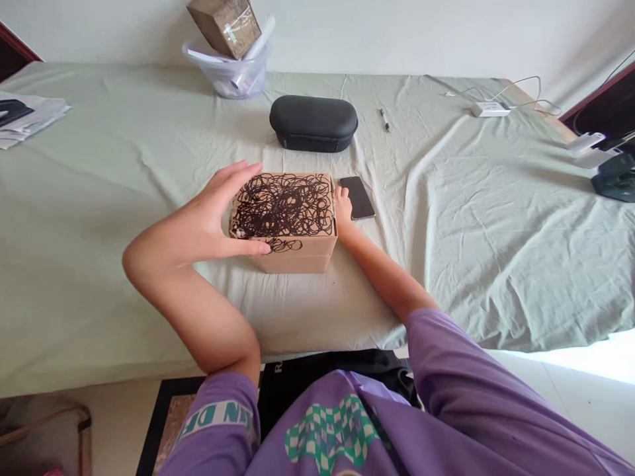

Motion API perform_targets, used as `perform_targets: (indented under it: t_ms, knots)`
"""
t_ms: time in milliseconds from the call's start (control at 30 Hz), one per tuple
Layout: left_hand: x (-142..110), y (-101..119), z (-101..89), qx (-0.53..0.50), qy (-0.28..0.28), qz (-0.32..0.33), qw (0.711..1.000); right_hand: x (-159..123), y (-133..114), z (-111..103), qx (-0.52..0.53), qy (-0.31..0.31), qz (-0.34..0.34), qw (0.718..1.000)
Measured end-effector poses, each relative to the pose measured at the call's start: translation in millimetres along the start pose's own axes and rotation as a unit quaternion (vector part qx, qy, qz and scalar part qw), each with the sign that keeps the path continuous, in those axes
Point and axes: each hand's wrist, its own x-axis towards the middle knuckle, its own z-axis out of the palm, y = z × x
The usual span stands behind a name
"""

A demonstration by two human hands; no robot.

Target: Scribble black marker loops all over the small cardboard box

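Watching from beside the counter (pixel 119 158), I see that the cardboard box (pixel 292 205), its top covered with black scribbles, stands on the pale cloth in front of the person, between the two hands. The left hand (pixel 208 221) is spread wide over the left end: its thumb lies on the front face, its fingers reach to the far edge, and it seems to have hold of the box across this width. The right hand (pixel 344 210) is at the right side, with the fingers bent; how far it is spread, and whether it grips or only leans there, I cannot tell. To steady the box well, I think the thumb and fingers should press evenly, because the left edge looks somewhat rough and strong squeezing could bend the cardboard. The right hand should give a flat, calm support from its side. It also needs care with its back, since the dark phone (pixel 358 197) lies just beside it, while the black case (pixel 313 122) behind leaves some space for the left fingers.
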Motion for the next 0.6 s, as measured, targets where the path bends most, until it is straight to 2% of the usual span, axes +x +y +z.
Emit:
perform_targets:
  t_ms: [167, 267, 367, 433, 500, 600]
  knots:
    - [1, 9, 0.1, 0.005, 0.008, 0.003, 1.000, 2, 5, -7, -0.012, 0.016, 0.029, 0.999]
    - [5, 18, 2.7, 0.006, 0.031, -0.044, 0.999, 12, 23, -19, -0.002, 0.052, 0.114, 0.992]
    - [14, 26, 8.8, 0.007, 0.075, -0.117, 0.990, 21, 46, -30, 0.045, 0.021, 0.204, 0.978]
    - [20, 26, 14.3, 0.007, 0.098, -0.138, 0.986, 25, 57, -34, 0.076, -0.005, 0.213, 0.974]
    - [26, 20, 19.6, 0.011, 0.093, -0.109, 0.990, 26, 62, -33, 0.110, -0.009, 0.197, 0.974]
    - [29, 5, 23.7, 0.026, 0.055, -0.025, 0.998, 28, 66, -30, 0.190, -0.007, 0.167, 0.967]
